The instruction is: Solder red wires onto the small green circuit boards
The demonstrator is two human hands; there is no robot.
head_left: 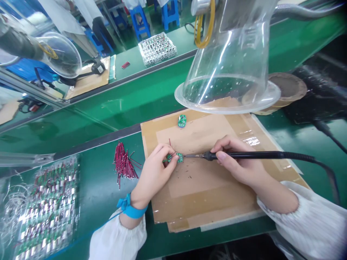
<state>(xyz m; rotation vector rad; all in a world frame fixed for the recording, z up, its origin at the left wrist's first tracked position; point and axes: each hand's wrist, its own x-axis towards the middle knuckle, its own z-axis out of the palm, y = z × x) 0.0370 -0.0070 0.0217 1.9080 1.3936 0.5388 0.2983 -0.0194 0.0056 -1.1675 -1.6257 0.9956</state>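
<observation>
My left hand [159, 168] pinches a small green circuit board [179, 157] over the cardboard mat [206, 187]. A thin dark red wire [170, 142] sticks up from between its fingers; where its lower end sits is hidden. Held like a pen in my right hand [238, 160] is a black soldering iron [252, 155]. Its metal tip points left and reaches the board's right edge; whether it touches cannot be made out. Farther back on the mat lies another green circuit board [181, 121]. To the left of my left hand is a pile of dark red wires [123, 162].
A clear fume extractor hood [227, 86] hangs over the mat's back part. A tray of many boards [51, 206] lies at left beside tangled clear strands [13, 206]. Beyond the green partition [108, 112] stand another hood [61, 54], a filled tray [157, 48] and blue stools [139, 21].
</observation>
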